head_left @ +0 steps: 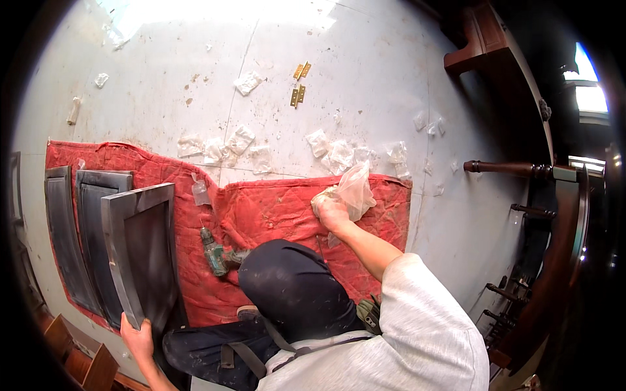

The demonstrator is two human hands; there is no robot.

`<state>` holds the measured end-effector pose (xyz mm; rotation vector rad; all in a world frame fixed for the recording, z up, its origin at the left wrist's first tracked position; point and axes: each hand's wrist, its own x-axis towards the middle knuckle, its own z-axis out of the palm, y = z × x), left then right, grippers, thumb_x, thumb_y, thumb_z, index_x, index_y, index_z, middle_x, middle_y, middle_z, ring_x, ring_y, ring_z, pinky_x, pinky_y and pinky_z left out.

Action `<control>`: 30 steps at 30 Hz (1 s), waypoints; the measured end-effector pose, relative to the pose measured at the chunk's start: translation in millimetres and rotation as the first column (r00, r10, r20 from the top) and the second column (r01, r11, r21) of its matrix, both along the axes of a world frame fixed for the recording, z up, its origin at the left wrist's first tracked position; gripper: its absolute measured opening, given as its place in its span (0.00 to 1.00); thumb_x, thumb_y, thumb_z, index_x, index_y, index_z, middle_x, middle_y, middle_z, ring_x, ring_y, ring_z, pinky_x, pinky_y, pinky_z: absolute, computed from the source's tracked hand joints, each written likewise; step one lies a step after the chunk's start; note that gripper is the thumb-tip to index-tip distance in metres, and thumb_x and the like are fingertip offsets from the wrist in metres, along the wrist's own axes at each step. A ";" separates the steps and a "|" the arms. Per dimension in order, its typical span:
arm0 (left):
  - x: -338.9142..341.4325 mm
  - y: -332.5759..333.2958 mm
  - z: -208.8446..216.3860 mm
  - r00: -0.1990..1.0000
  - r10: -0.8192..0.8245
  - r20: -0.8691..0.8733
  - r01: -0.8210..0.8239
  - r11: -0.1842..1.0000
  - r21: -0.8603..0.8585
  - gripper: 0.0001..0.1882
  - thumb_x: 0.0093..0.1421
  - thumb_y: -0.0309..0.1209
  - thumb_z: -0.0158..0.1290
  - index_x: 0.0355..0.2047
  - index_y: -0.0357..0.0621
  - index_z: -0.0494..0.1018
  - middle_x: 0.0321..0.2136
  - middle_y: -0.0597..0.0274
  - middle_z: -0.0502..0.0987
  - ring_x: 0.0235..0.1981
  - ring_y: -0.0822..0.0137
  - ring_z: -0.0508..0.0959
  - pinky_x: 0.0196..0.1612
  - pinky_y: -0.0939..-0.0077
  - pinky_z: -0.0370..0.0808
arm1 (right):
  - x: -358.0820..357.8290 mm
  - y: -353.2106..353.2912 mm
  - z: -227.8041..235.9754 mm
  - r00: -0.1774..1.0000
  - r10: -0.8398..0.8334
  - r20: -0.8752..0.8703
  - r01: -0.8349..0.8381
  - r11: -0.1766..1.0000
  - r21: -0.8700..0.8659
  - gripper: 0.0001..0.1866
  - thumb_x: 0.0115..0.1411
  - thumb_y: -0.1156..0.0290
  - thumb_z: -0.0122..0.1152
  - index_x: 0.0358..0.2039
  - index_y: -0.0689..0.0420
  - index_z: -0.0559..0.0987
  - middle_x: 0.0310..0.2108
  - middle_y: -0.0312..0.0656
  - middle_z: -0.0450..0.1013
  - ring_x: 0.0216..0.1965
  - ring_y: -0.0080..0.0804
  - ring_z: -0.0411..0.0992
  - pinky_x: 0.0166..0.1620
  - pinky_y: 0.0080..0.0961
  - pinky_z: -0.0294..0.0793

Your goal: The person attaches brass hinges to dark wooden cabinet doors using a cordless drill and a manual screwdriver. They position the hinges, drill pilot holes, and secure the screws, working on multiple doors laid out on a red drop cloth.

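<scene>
At the lower left my left hand (pixel 137 339) grips the near end of a dark grey cabinet door (pixel 119 257) with a recessed panel, which stands tilted up on its edge. My right hand (pixel 331 212) is closed around a clear plastic bag (pixel 357 192) above the red quilted blanket (pixel 280 199). What the bag holds, if anything, cannot be made out. Between my hands, next to my knee, a green and black cordless drill (pixel 215 253) lies on the blanket.
Two more dark door panels (pixel 65 221) lie on the blanket's left part. Beyond it are brass hinges (pixel 298 96) and several small clear plastic bags (pixel 241 139) on the grey floor (pixel 150 98). Dark wooden furniture (pixel 515 169) with turned legs lies along the right. Brown wooden pieces (pixel 98 371) stand lower left.
</scene>
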<state>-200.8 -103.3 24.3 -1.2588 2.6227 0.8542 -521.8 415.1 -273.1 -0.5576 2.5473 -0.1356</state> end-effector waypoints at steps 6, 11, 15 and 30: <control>0.9 1.1 1.2 1.000 0.010 -0.019 -0.010 1.000 -0.004 0.16 0.51 0.23 0.57 0.42 0.33 0.74 0.36 0.45 0.79 0.38 0.46 0.79 0.48 0.59 0.75 | -4.6 8.3 7.5 0.996 -0.051 0.078 0.055 0.997 -0.054 0.11 0.61 0.75 0.54 0.41 0.61 0.81 0.42 0.58 0.82 0.41 0.60 0.82 0.41 0.52 0.82; 17.0 -14.8 -12.7 1.000 0.000 -0.003 0.000 1.000 0.002 0.18 0.53 0.24 0.58 0.45 0.32 0.74 0.37 0.47 0.80 0.39 0.50 0.79 0.49 0.61 0.75 | -14.7 20.9 6.7 0.979 -0.118 0.166 0.137 0.985 -0.105 0.10 0.60 0.71 0.57 0.36 0.62 0.82 0.38 0.66 0.79 0.42 0.63 0.81 0.44 0.55 0.80; 26.2 -20.2 -16.1 0.998 0.052 0.024 -0.052 0.998 0.037 0.24 0.56 0.25 0.59 0.53 0.27 0.73 0.43 0.46 0.82 0.44 0.54 0.80 0.53 0.63 0.75 | -12.3 20.5 15.1 0.968 -0.189 0.164 0.223 0.947 -0.230 0.13 0.64 0.65 0.57 0.39 0.60 0.83 0.39 0.61 0.80 0.43 0.60 0.81 0.46 0.52 0.79; -42.8 2.0 -8.9 0.996 -0.080 -0.026 0.073 0.974 -0.215 0.36 0.64 0.30 0.57 0.72 0.38 0.62 0.65 0.43 0.72 0.65 0.44 0.72 0.67 0.59 0.67 | 14.3 -62.7 95.6 0.784 -0.349 0.514 0.571 0.729 -0.377 0.12 0.68 0.67 0.61 0.44 0.60 0.84 0.34 0.50 0.82 0.37 0.40 0.83 0.44 0.33 0.80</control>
